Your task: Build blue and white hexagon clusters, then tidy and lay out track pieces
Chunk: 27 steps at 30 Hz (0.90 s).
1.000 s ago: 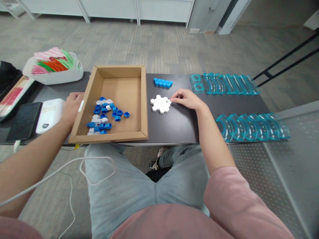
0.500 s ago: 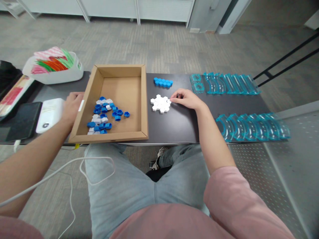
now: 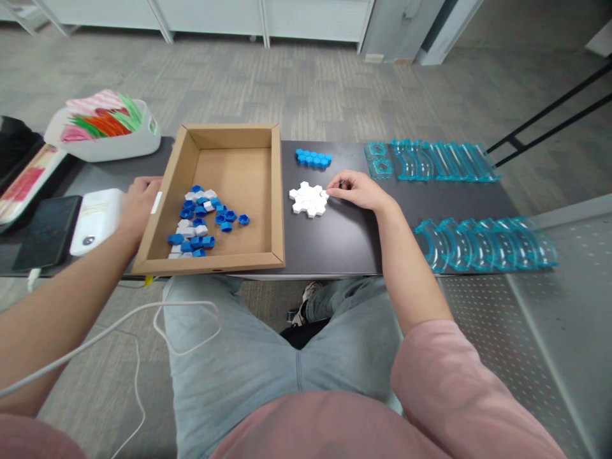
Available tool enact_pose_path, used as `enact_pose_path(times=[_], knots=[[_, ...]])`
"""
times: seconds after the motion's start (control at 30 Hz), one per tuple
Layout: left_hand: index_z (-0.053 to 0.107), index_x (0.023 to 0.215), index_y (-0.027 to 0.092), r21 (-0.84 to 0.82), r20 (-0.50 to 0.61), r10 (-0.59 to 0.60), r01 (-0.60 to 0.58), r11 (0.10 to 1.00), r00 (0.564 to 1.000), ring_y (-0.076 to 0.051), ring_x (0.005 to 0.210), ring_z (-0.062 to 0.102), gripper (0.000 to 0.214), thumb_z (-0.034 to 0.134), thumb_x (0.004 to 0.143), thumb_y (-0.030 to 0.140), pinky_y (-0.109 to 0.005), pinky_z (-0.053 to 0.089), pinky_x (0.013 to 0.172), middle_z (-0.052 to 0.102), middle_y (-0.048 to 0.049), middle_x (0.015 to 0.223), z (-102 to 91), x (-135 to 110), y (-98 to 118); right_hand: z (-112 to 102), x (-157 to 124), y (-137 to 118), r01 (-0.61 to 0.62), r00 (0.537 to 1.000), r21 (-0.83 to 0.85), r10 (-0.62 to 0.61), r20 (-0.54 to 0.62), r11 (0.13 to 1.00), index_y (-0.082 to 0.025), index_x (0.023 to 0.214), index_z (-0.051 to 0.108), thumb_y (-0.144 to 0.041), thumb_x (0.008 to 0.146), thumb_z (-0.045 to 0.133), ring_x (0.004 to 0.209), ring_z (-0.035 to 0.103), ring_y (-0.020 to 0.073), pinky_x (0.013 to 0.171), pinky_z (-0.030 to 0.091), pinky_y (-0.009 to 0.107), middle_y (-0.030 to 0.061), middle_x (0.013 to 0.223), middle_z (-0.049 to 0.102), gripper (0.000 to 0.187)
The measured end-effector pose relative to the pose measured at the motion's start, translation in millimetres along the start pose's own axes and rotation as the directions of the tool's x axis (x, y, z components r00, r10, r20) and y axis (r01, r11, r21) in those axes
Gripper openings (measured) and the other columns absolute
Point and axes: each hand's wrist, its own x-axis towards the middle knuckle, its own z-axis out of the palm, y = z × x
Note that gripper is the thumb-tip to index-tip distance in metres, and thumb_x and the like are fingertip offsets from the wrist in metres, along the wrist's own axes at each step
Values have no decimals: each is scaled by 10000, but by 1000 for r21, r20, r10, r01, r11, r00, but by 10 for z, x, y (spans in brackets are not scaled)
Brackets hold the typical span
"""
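Note:
My right hand is at the right edge of a flat cluster of white hexagonal pieces on the dark table. Its thumb and index finger close on a white piece at that edge; the other fingers curl under. Behind the cluster lies a row of joined blue hexagonal pieces. My left hand rests against the outer left side of a shallow cardboard box, its fingertips hidden by the wall. Inside the box, loose blue pieces and white pieces are heaped toward the front left.
Clear teal plastic track-like parts are lined up at the back right, with curved ones in front. Left of the box are a white device, a black tablet-like slab and a white bin. A white cable crosses my left forearm.

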Motion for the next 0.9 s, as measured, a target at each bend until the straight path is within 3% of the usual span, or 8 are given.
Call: enact_pose_path(times=[0.13, 0.3, 0.9], knots=[[652, 1633, 143, -70, 10, -90, 91, 993, 996, -429, 1528, 533, 663, 516, 1025, 367, -550, 446, 1342, 590, -236, 1645, -58, -33, 86, 6, 2, -4, -6, 1000, -11, 6, -12, 1000, -252, 974, 886, -618, 881, 917, 798, 557, 193, 736, 458, 351, 46, 968, 778, 380], [626, 1646, 71, -39, 52, -82, 84, 996, 995, -444, 1542, 528, 686, 488, 1033, 345, -563, 447, 1329, 554, -282, 1683, -105, -39, 150, 8, 4, -6, 0, 1000, -16, 0, -5, 1000, -243, 964, 878, -618, 877, 915, 795, 558, 189, 741, 456, 348, 44, 962, 777, 386], [616, 1681, 122, -40, 41, -92, 94, 995, 995, -434, 1556, 535, 686, 496, 1055, 377, -536, 443, 1340, 551, -254, 1698, -77, -42, 112, 25, -10, -35, 27, 1000, -89, -28, -13, 996, -249, 938, 839, -540, 910, 873, 785, 559, 196, 754, 448, 359, 38, 934, 756, 294]])
